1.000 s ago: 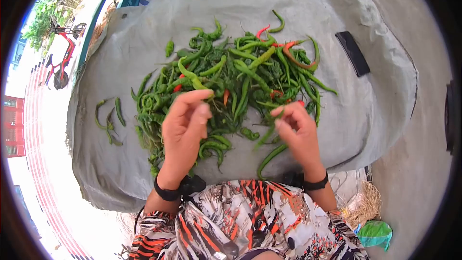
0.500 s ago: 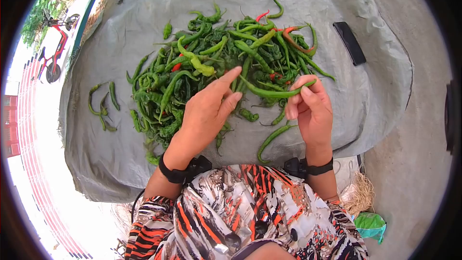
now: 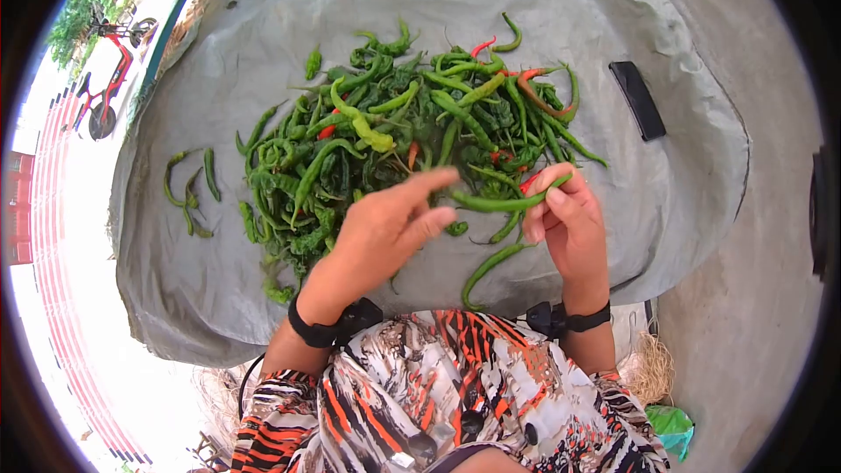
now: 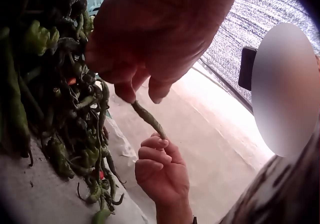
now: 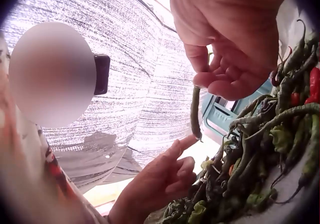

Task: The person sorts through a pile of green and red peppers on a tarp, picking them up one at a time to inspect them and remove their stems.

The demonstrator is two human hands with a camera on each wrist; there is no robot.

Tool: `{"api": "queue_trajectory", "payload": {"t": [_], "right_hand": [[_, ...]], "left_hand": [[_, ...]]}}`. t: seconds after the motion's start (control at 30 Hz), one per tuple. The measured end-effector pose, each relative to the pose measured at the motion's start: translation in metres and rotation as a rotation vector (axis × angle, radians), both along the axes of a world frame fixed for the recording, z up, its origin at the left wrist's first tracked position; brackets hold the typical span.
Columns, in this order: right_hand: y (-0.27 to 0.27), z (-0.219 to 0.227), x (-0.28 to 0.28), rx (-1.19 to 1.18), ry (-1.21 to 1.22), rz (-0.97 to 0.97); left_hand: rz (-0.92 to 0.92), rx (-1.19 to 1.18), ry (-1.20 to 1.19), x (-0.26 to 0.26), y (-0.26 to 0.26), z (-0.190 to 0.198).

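Toward four o'clock from the middle of the tangled green-and-red pepper heap (image 3: 357, 131), a long, curved, glossy green pepper (image 3: 504, 204) has just dropped nearer the body, lying flatter between both hands. It is held singly. Its free end points toward nine o'clock, long axis roughly nine to three. The right hand (image 3: 575, 232) pinches the other end; the left hand (image 3: 372, 232), index outstretched, grips nothing.

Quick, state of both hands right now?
Left hand: open, index finger extended by the tip of a green pepper.
Right hand: closed, pinching that pepper with thumb and fingers.
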State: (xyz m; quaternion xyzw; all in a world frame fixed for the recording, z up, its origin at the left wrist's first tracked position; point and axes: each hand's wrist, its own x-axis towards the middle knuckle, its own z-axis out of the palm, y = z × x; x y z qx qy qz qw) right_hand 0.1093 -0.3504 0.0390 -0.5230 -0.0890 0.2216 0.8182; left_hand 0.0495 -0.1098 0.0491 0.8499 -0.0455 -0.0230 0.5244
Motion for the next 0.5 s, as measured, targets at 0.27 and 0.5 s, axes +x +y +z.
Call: {"api": "queue_trajectory", "payload": {"t": [0.27, 0.5], "right_hand": [[-0.016, 0.002, -0.016, -0.629, -0.358, 0.243], [-0.022, -0.025, -0.038, -1.192, -0.856, 0.309]], "left_hand": [[-0.022, 0.112, 0.027, -0.008, 0.008, -0.001], [0.474, -0.131, -0.142, -0.012, 0.026, 0.015]]}}
